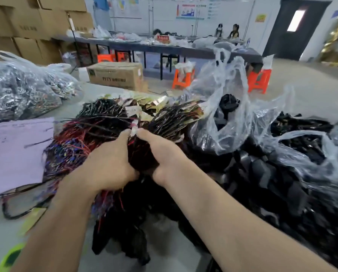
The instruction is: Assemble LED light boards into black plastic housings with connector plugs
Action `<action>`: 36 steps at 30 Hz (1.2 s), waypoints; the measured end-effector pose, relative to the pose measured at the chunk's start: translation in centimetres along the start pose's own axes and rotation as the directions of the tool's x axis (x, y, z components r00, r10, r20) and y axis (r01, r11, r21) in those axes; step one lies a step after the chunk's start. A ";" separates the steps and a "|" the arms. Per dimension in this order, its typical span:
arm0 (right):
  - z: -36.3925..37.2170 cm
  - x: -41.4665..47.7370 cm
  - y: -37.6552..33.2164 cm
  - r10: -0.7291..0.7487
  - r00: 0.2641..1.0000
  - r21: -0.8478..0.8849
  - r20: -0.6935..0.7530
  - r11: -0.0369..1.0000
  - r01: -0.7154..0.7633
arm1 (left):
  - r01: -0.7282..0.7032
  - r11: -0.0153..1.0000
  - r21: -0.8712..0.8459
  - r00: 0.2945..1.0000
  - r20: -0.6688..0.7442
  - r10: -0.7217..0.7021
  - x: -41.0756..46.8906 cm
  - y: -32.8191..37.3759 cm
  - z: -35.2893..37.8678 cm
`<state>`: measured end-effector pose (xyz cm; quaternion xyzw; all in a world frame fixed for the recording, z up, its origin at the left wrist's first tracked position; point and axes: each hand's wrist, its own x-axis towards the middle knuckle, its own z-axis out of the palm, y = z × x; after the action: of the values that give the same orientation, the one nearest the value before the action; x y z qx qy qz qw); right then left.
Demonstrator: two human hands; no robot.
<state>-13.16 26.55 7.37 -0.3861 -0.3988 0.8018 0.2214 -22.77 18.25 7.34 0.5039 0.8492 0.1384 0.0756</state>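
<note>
Both hands, left hand (107, 165) and right hand (160, 154), are clamped around one wire bundle (140, 152), probably to tease a board loose; black housings (282, 185) are heaped at 3 o'clock within reach.

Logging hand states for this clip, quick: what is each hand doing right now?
Left hand: closed on the wire bundle.
Right hand: closed on the same wire bundle, thumb touching the white tag.

Both bare forearms reach forward, left hand (107, 165) and right hand (160, 156) seemingly clenched, fingers (144, 134) curled
</note>
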 end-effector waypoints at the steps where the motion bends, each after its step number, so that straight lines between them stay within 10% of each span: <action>1: -0.7 -0.8 1.2 0.018 1.000 0.027 -0.017 0.999 -0.017 | -0.004 0.998 0.056 0.998 0.060 0.001 -0.7 -0.2 0.2; 11: -2.5 -6.6 7.7 0.068 0.995 -0.083 -0.070 0.994 -0.074 | 0.073 0.989 0.125 0.929 0.351 -0.113 -6.5 -1.2 -1.1; 17: -6.2 -7.1 7.1 -0.051 0.967 -0.187 -0.249 0.982 0.004 | 0.021 0.981 0.193 0.989 -0.147 0.008 -9.2 2.2 1.8; 23: -9.6 -8.5 4.8 -0.354 0.817 -0.371 -0.455 0.909 0.187 | 0.141 0.984 0.107 0.826 -0.561 -0.057 -12.4 6.9 3.3; 27: -9.3 -7.4 2.4 -0.233 0.896 -0.229 -0.378 0.961 0.153 | 0.000 0.994 0.113 0.705 -0.704 0.081 -12.7 7.1 2.7; 31: -9.2 -5.3 1.5 -0.135 0.942 -0.139 -0.306 0.986 0.096 | -0.343 0.917 0.204 0.815 -0.421 0.399 -10.0 9.5 3.0; 36: -10.0 -5.3 0.1 -0.225 0.888 -0.317 -0.401 0.944 0.096 | -0.425 0.890 -0.166 0.879 -0.310 0.362 -6.5 7.8 5.4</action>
<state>-2.01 27.64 5.78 -0.5474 -0.4829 0.6083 0.3116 -11.71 16.93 4.59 0.6309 0.7087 0.3154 -0.0132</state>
